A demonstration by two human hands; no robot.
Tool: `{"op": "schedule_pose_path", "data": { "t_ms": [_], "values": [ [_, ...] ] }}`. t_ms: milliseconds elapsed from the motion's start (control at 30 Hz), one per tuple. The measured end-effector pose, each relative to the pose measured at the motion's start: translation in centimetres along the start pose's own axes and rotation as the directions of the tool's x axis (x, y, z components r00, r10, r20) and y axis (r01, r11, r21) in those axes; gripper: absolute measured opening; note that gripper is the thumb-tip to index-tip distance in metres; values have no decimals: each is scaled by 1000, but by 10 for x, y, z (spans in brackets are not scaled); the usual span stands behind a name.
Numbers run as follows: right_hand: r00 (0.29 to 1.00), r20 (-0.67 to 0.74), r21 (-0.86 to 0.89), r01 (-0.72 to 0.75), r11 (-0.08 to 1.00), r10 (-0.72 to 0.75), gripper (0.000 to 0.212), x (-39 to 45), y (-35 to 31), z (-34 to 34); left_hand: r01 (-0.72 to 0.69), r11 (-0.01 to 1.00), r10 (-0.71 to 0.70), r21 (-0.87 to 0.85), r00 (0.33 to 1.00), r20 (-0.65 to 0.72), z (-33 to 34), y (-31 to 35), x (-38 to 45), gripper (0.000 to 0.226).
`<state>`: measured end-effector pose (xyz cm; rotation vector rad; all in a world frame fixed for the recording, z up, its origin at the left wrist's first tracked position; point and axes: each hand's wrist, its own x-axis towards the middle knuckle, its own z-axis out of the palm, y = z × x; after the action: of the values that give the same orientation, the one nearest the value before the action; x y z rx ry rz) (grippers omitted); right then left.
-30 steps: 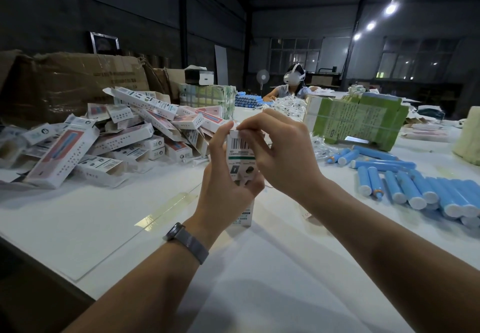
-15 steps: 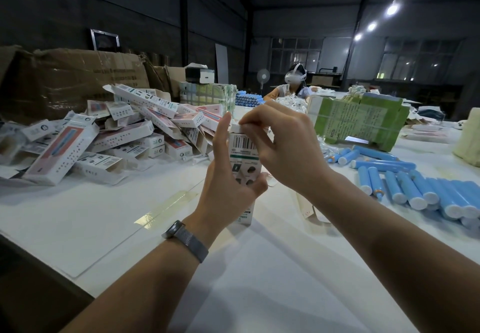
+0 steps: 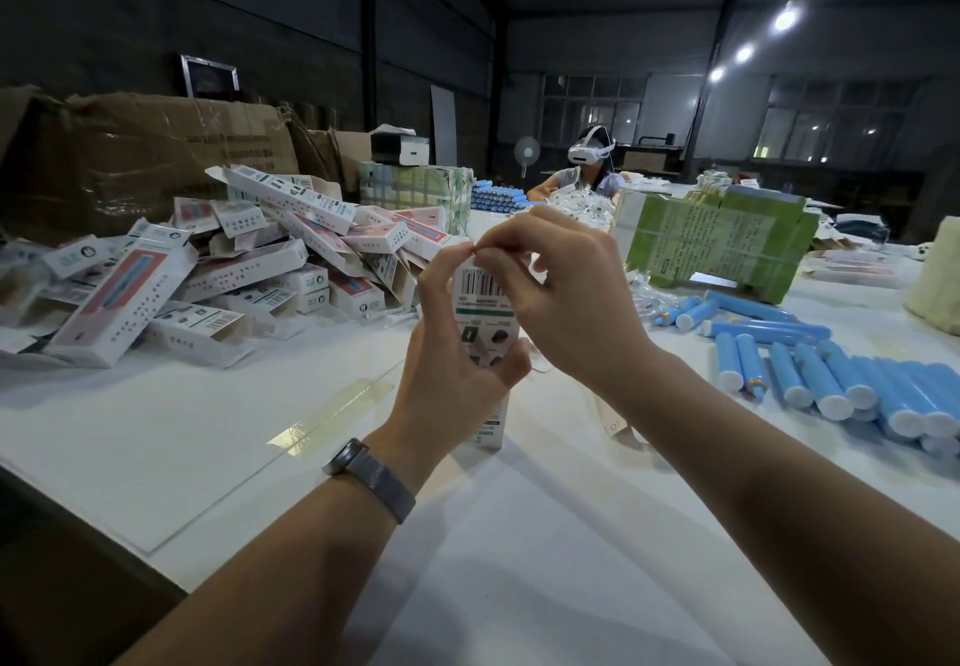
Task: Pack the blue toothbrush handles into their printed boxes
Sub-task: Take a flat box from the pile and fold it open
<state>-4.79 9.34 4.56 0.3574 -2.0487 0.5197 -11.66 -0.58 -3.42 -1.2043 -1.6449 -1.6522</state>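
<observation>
Head view: both hands hold printed box upright.

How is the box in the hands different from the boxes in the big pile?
The held box stands upright on the table; the pile of boxes lies tumbled flat and slanted. The left hand grips the held box while the right hand works its top; nobody touches the pile. Both are white printed cartons with barcodes.

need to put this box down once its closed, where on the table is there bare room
Bare white table lies near you between your forearms, and left of the left hand below the pile of printed boxes, around the tape strip. Crowded: that pile at left, the blue toothbrush handles at right, the green bundle behind them.
</observation>
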Motion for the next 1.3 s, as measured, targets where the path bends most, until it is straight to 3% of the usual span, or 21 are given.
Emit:
{"op": "schedule_pose_path", "data": {
  "t_ms": [167, 367, 567, 1100, 1300],
  "values": [
    [996, -10, 139, -85, 987, 88, 3, 0, 5, 0, 40, 999, -39, 32, 999, -23, -1, 2, 1, 89],
    [993, 47, 319, -115, 941, 105, 15, -4, 13, -4, 70, 997, -70, 26, 997, -28, -3, 7, 2, 83],
    [992, 38, 332, -125, 935, 119, 26, -7, 16, -2, 29, 999, -28, 26, 999, -36, -4, 3, 3, 88],
    [988, 8, 326, -148, 934, 154, 19, -10, 22, 2, 31, 999, -30, 35, 998, -48, -1, -5, 3, 83],
    [976, 37, 425, -208, 881, 213, 21, -7, 23, 0, 70, 996, -68, 49, 997, -45, -1, -1, 1, 85]
  ]
}}
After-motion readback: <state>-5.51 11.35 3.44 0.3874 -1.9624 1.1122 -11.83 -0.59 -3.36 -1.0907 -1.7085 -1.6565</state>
